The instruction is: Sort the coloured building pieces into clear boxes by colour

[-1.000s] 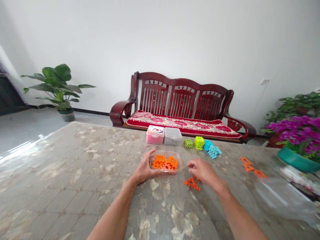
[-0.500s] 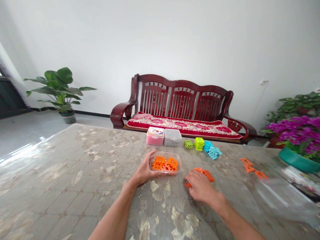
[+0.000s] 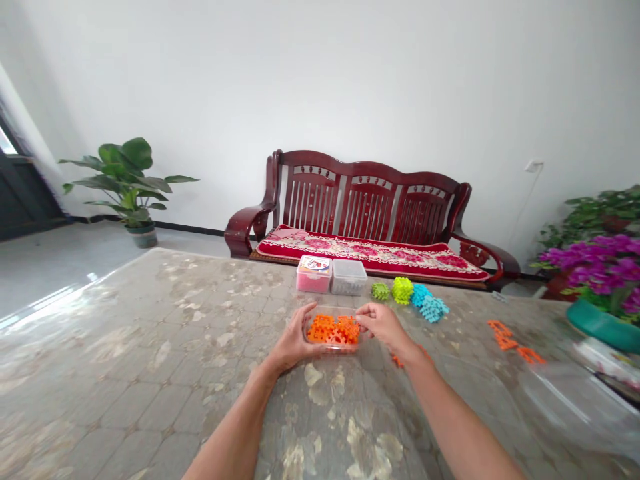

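Since the earlier frame, the right hand [image 3: 383, 325] has been moved from the loose pieces [image 3: 397, 361] to the tub [image 3: 340, 349]. Tipping could be caused if the rim were pressed, though the tub is clasped by the fingers of the left hand [image 3: 295, 340]; whether the right's grasp a piece cannot be told. Counted: one bench [image 3: 150, 347], one tub, two boxes [image 3: 313, 283], four clusters [image 3: 403, 290], three far-right pieces [image 3: 531, 355].

- bright, soft daylight, looks like it's from the left
- glare streak on the grey floor [image 3: 75, 263], left edge
- wide-angle stretch near the frame edges
- clear plastic [image 3: 575, 403] at lower right gets pretty smeary
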Motion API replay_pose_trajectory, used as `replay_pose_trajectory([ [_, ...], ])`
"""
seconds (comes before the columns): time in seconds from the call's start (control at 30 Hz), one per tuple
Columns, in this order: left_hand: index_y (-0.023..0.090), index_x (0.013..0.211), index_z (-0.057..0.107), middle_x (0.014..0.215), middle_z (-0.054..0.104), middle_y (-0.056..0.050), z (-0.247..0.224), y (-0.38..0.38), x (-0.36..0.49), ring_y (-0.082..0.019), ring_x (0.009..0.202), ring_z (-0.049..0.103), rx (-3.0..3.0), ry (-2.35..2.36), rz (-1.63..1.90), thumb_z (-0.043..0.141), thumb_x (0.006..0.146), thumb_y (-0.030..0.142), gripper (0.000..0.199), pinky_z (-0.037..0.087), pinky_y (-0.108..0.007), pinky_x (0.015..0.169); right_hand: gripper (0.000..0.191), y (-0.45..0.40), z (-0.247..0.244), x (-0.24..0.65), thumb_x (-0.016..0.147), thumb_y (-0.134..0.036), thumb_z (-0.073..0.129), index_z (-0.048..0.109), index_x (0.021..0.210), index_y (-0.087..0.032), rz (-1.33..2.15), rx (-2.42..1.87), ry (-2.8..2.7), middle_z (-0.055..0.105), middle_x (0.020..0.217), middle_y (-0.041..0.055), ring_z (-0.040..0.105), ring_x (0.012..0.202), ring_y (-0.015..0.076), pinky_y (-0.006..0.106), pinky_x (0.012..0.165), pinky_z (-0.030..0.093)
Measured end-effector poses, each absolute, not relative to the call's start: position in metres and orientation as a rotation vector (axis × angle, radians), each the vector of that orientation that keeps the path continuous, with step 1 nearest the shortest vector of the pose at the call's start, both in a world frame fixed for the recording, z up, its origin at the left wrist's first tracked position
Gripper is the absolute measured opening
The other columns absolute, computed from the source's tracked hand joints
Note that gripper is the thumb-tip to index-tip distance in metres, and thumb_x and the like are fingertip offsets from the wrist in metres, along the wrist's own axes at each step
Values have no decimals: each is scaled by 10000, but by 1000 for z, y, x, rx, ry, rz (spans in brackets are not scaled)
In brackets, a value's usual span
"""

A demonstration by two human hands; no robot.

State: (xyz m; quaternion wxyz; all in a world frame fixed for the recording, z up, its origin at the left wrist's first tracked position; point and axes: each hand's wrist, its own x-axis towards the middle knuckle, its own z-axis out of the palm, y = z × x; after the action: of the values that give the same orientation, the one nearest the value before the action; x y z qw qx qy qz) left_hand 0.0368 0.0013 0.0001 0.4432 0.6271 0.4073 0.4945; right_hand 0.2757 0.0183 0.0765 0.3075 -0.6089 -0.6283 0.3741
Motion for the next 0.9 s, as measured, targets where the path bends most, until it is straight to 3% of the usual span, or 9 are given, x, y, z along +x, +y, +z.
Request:
replay_pose_trajectory([
  [0.13,177,1421,401,1420,470,-185,4,0,38,-360,1311,502,1544,1014,1220,925,554,459,1052,449,-501,1092,121,37,70,253,803,-183,578,669,878,-156,890,-1640,-1744,702,698,16,673,617,148,226,543,510],
  [0.23,183,1422,398,1412,476,-180,5,-1,38,-359,1315,499,1538,1005,1223,923,559,455,1046,458,-493,1084,159,40,69,250,782,-165,620,704,916,-173,713,-1651,-1816,744,880,52,700,821,180,277,732,538],
  [0.33,187,1427,397,1415,475,-176,7,-1,39,-359,1303,510,1549,994,1222,921,564,436,1040,465,-491,1076,211,33,70,253,762,-128,629,739,928,-196,562,-1646,-1895,738,1022,64,666,982,202,309,893,484],
  [0.6,212,1419,427,1418,485,-159,9,-1,41,-357,1296,519,1582,1014,1242,920,564,432,1012,462,-510,1079,218,21,64,242,846,-188,586,790,882,-256,218,-1549,-2330,760,970,41,642,967,191,279,886,437],
  [0.77,200,1453,378,1443,465,-171,2,2,39,-345,1324,497,1612,1036,1208,909,604,411,1024,423,-515,1113,254,13,65,257,838,-161,558,781,913,-256,262,-1490,-2147,764,1006,32,650,980,193,309,935,442],
  [0.9,216,1454,379,1477,427,-162,0,2,39,-336,1338,483,1624,1076,1180,911,611,413,1016,420,-500,1123,307,2,65,322,806,-162,512,765,971,-216,268,-1590,-1967,758,1031,73,669,995,227,367,929,478],
])
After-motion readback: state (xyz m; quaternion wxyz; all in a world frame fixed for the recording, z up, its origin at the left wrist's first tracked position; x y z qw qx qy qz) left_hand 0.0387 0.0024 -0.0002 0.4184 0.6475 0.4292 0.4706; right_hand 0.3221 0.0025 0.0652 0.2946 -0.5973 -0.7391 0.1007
